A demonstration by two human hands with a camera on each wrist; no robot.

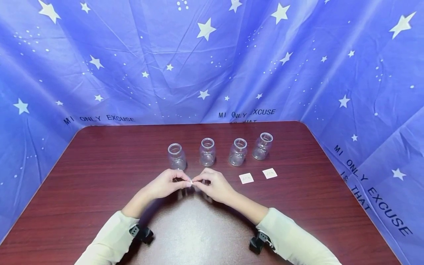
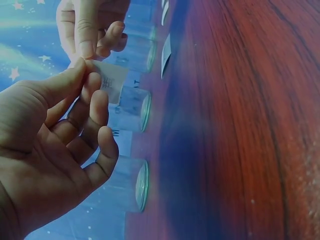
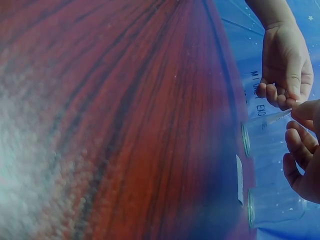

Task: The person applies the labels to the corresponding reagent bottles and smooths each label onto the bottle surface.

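Observation:
Between the two hands is a small white paper label (image 2: 114, 82) with dark writing on it, held off the table. My left hand (image 1: 167, 183) pinches its edge between thumb and forefinger, the other fingers loosely bent. From the other side, my right hand (image 1: 214, 185) pinches the same edge, its fingertips meeting those of the left. Seen edge-on in the right wrist view, the label (image 3: 278, 118) is a thin strip below the fingertips. Just beyond the hands stands a clear glass jar (image 1: 177, 157), and another glass jar (image 1: 207, 152) is to its right.
Farther right are two more open glass jars, a third jar (image 1: 237, 152) and a fourth jar (image 1: 262, 146). In front of them lie two white labels, the nearer label (image 1: 246, 178) and the right label (image 1: 269, 173), on the dark red wooden table (image 1: 99, 165). A blue starry curtain (image 1: 172, 48) surrounds it.

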